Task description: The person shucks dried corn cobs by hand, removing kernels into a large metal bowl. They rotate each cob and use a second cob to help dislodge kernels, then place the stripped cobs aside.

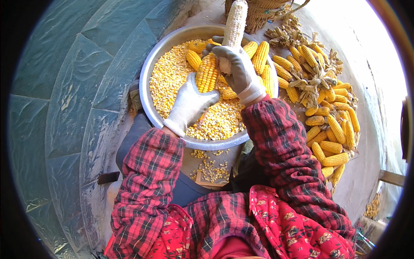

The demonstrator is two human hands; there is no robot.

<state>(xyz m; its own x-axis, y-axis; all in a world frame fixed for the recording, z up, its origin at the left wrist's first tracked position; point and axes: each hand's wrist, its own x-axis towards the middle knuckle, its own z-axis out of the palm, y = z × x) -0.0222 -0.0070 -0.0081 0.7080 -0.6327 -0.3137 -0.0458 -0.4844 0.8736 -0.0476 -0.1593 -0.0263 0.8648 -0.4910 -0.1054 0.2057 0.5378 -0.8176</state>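
Note:
My left hand (194, 102), in a pale knit work glove, is closed around the lower end of a corn cob with yellow kernels (207, 73). In my right hand (237, 66), gloved in grey and white, stands a stripped corncob (235, 26), held upright against the right side of the yellow cob. Both hands are over a wide metal basin (158, 121) holding loose kernels (168, 77). Around my right hand, several unshelled corn cobs (260, 58) lie in the basin. The fingertips of my right hand are partly hidden.
On the floor at right lies a large pile of corn ears (336, 129), some tied by dried husks (313, 84). A wicker basket (263, 13) stands beyond the basin. Spilled kernels (212, 170) lie below it. A dark flat object (108, 177) is at left, near plastic sheeting (71, 97).

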